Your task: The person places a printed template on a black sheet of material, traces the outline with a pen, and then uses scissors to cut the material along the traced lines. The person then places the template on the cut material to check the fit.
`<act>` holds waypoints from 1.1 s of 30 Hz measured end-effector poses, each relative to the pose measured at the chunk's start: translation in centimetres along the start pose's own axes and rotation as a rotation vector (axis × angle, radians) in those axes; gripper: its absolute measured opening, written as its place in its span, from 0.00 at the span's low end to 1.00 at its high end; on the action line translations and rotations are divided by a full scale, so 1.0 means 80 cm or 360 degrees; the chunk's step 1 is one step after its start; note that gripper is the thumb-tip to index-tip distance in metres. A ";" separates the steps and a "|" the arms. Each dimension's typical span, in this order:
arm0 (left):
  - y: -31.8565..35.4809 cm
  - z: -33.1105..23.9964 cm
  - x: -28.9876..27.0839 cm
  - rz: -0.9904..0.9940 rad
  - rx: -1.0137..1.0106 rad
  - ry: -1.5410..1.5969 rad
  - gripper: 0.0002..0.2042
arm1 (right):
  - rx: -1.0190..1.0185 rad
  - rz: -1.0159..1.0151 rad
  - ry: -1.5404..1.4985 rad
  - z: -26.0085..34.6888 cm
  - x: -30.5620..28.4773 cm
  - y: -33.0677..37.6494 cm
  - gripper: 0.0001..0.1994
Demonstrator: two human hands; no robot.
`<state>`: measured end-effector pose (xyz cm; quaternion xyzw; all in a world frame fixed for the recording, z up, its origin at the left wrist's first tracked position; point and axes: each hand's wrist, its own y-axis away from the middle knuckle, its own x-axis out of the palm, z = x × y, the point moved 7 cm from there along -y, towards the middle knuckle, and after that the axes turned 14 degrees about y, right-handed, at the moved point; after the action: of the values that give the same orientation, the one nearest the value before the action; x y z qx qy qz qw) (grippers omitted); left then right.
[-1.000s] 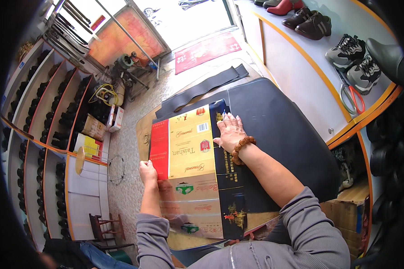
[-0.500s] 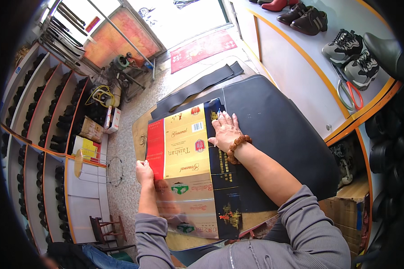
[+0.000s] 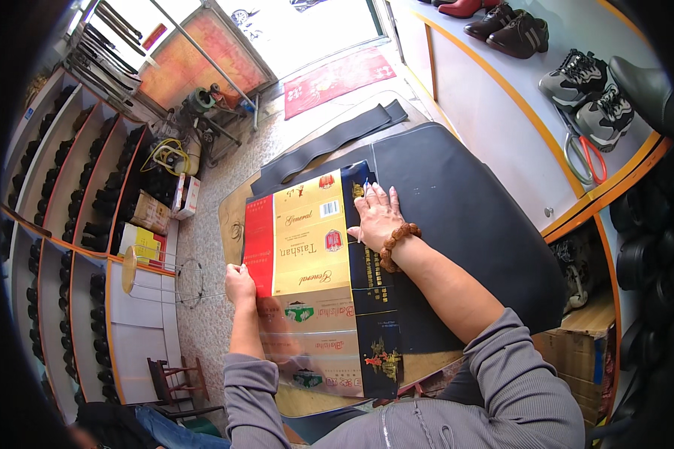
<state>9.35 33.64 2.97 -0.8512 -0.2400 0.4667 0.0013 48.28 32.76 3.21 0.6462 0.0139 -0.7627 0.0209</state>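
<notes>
- Flattened printed cardboard sheet (image 3: 314, 254), red, gold and dark blue panels, is lying across the middle of the surface (image 3: 236, 217), running from its far side toward the near edge, its right part overlapping the dark mat.
- Right hand (image 3: 378, 221) is pressing palm-down on the sheet's dark blue strip near the far right corner of the sheet; fingers (image 3: 373, 196) are spread flat and extended, gripping nothing. A thin pale object seems to be lying under the palm; cannot tell what it is.
- A brown bead bracelet (image 3: 397, 245) is sitting on the right wrist.
- Left hand (image 3: 240, 284) is resting at the sheet's left edge, beside the red panel; fingers are curled onto that edge, though whether they are pinching it or only touching is unclear.
- Large dark mat (image 3: 472, 217) is covering the right part of the surface, reaching under the sheet.
- Two dark strips (image 3: 329, 142) are lying along the far edge of the surface.
- Shoe shelves (image 3: 75, 224) are standing off to the left; sneakers (image 3: 588, 93) and orange-handled scissors (image 3: 588, 159) are sitting on a counter to the right.
</notes>
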 end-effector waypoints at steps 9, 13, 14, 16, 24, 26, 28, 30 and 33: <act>-0.001 -0.003 0.000 0.0008 -0.0002 -0.0025 0.12 | -0.0038 0.0003 -0.0004 -0.001 -0.002 0.000 0.35; 0.000 -0.001 0.000 0.0017 0.0077 -0.0018 0.13 | -0.0091 -0.0012 0.0025 0.000 0.002 0.001 0.36; 0.001 0.000 0.000 0.0044 0.0082 0.0002 0.14 | -0.0078 -0.0047 0.0068 0.000 0.002 0.001 0.36; 0.007 0.000 -0.006 0.0106 0.0082 0.0037 0.16 | -0.0080 -0.0090 0.0088 0.001 0.002 -0.001 0.35; 0.243 -0.111 -0.066 0.0628 0.1060 0.0322 0.27 | -0.0031 -0.0035 0.0194 0.003 0.007 -0.006 0.37; 0.330 -0.139 -0.071 0.1082 0.1316 0.0468 0.35 | -0.0003 -0.0092 0.0223 0.004 0.008 -0.006 0.37; 0.397 -0.148 -0.076 0.1278 0.1406 0.0275 0.39 | 0.0004 -0.0168 0.0262 0.003 0.010 -0.007 0.38; 0.425 -0.158 -0.075 0.1221 0.1482 0.0329 0.38 | -0.0014 -0.0207 0.0127 0.005 0.013 -0.012 0.35; 0.435 -0.163 -0.069 0.1123 0.1462 0.0306 0.35 | 0.0011 -0.0171 0.0121 0.004 0.022 -0.018 0.36</act>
<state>31.40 3.44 6.84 -0.8304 0.2859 0.4157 0.2365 47.60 34.16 1.51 0.6730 0.0468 -0.7378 -0.0229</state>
